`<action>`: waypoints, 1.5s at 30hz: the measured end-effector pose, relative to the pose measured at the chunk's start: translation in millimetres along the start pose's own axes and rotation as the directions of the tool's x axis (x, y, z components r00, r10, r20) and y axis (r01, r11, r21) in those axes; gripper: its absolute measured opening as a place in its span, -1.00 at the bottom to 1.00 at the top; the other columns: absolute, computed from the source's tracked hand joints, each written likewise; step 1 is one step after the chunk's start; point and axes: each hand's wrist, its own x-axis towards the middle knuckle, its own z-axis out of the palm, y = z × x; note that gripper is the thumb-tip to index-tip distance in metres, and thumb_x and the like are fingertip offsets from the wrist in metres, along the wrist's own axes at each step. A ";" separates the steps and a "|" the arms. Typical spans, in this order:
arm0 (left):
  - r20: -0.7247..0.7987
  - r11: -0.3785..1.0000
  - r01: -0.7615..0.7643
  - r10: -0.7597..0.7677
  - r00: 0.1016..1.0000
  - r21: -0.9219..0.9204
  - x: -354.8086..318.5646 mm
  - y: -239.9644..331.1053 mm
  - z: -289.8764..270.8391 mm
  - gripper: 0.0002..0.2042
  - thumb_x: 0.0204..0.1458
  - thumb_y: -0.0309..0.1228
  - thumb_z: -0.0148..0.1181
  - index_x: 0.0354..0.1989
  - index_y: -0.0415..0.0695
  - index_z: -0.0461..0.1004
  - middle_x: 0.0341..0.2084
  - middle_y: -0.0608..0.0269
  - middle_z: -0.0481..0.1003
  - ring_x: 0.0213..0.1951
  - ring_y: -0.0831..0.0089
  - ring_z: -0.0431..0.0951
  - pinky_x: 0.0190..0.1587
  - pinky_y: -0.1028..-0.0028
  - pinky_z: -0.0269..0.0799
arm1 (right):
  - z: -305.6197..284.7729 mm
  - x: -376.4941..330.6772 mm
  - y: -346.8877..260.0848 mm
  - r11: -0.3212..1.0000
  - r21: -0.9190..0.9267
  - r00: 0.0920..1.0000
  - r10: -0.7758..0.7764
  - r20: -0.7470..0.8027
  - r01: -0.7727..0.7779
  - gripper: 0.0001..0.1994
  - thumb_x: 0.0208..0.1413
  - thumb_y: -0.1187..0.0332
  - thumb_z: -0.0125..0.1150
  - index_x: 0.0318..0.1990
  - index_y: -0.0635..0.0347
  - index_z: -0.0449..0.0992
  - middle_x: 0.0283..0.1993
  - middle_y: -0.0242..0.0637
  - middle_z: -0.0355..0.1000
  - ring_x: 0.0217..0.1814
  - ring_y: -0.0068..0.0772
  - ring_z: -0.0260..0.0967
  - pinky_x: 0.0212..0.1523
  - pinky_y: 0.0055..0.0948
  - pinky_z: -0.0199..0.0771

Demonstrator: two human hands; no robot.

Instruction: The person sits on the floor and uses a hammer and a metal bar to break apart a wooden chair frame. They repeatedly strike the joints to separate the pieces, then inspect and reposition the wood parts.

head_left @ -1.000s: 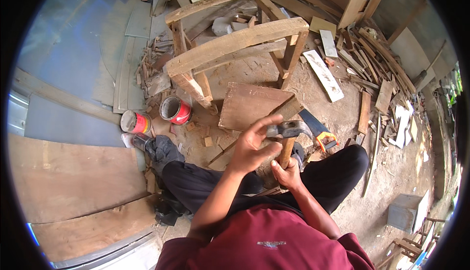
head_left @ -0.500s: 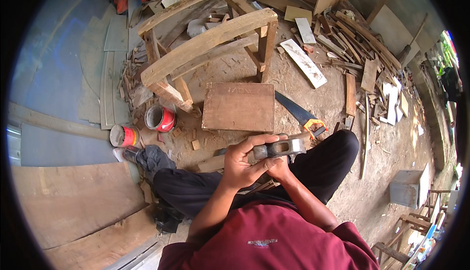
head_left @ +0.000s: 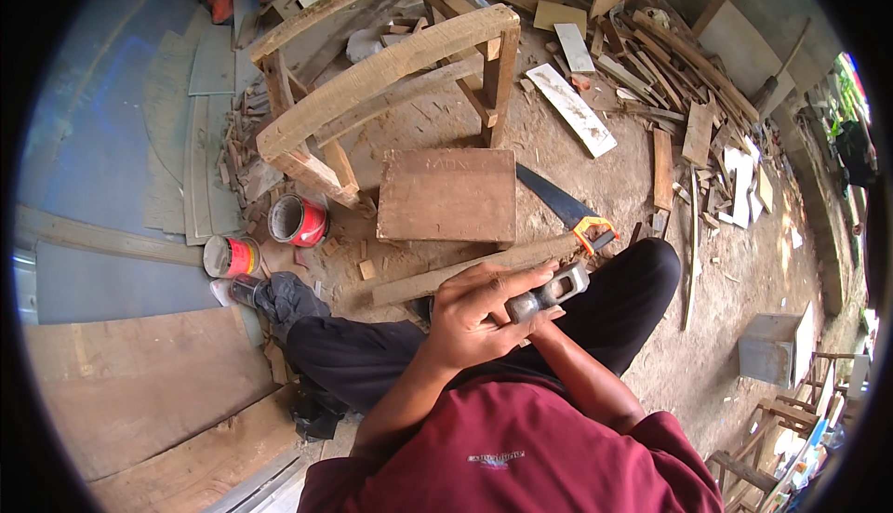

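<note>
My left hand [head_left: 473,316] is closed round a grey metal hammer head [head_left: 526,306], fingers above it and thumb along its lower side. A squarish opening shows at the head's right end. No handle can be seen in it. My right hand [head_left: 547,329] is just beneath, mostly covered by the left hand and the metal; its fingers are hidden. Beyond my hands lies a long wooden strip [head_left: 419,285]. A handsaw [head_left: 551,199] with an orange and black handle rests beside a brown wooden block [head_left: 446,195].
A wooden frame [head_left: 391,71] with curved rails stands ahead. Two red cans [head_left: 314,225] are at the left, near my foot. Scrap wood [head_left: 688,76] is heaped at the far right, with a white board [head_left: 570,111] nearby. A grey box [head_left: 767,350] stands right.
The hammer head has turned in my left hand, its opening now toward the upper right. My left hand has shifted slightly right and down. The view has moved a little.
</note>
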 end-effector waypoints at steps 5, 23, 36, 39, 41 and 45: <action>-0.058 0.979 0.167 -0.175 0.983 -0.116 -11.9 -19.3 2.2 -0.58 -0.16 -0.51 0.50 -0.05 -0.19 0.61 -0.18 0.11 0.66 -0.23 0.43 0.66 -0.14 0.47 0.57 | -3.1 5.8 8.1 0.955 -0.277 0.986 -0.138 -0.098 0.106 -0.75 0.11 0.25 0.29 -0.15 0.21 0.50 -0.28 -0.41 0.40 -0.22 -0.53 0.36 -0.25 -0.37 0.41; -0.210 0.657 0.748 -0.748 0.630 -0.097 -17.8 -99.4 -33.6 -0.15 0.22 0.38 -0.44 -0.50 -0.23 0.49 -0.75 0.37 0.35 -0.80 0.61 0.26 -0.78 0.60 0.08 | 56.4 -36.3 -150.8 0.361 -0.900 0.951 0.269 -0.150 -0.244 -0.66 0.31 0.21 0.13 -0.20 0.37 0.26 -0.63 0.17 0.39 -0.49 0.32 0.44 -0.48 0.08 0.42; -0.001 0.551 0.820 -0.830 0.558 -0.155 -23.0 -90.2 -50.8 -0.19 0.23 0.37 -0.56 -0.64 -0.12 0.31 -0.86 0.41 0.17 -0.88 0.57 0.15 -0.82 0.54 0.04 | 35.9 3.7 -190.5 0.384 -0.865 0.728 0.685 0.031 -0.324 -0.72 0.29 0.28 0.09 -0.11 0.34 0.24 -0.61 -0.12 0.44 -0.63 -0.18 0.50 -0.60 -0.23 0.48; 0.076 0.491 0.843 -0.853 0.517 -0.222 -33.7 -121.7 -61.1 -0.21 0.23 0.37 -0.54 -0.62 -0.11 0.30 -0.86 0.41 0.17 -0.88 0.56 0.14 -0.82 0.53 0.03 | 41.7 14.7 -193.3 0.462 -0.765 0.698 0.716 0.022 -0.450 -0.59 0.30 0.24 0.15 0.08 0.40 0.24 -0.50 -0.21 0.46 -0.60 -0.43 0.44 -0.57 -0.39 0.47; 0.075 0.376 0.847 -0.899 0.432 -0.374 -47.6 -140.9 -63.2 -0.25 0.21 0.39 -0.46 -0.54 -0.09 0.32 -0.85 0.45 0.11 -0.89 0.58 0.08 -0.82 0.53 -0.03 | 29.8 6.3 -183.3 0.683 -0.587 0.806 0.586 0.084 -0.435 -0.51 0.31 0.24 0.15 0.21 0.42 0.21 -0.40 -0.21 0.47 -0.57 -0.52 0.38 -0.52 -0.47 0.46; 0.276 -0.030 0.776 -0.942 0.189 -0.631 -83.0 -158.1 -63.9 -0.29 0.17 0.42 -0.34 -0.45 -0.05 0.34 -0.85 0.51 0.05 -0.87 0.64 0.02 -0.81 0.58 -0.10 | 22.1 -15.0 -159.4 0.958 -0.094 0.961 0.262 -0.093 -0.270 -0.46 0.34 0.27 0.13 0.34 0.39 0.17 -0.25 -0.21 0.46 -0.37 -0.54 0.40 -0.39 -0.45 0.51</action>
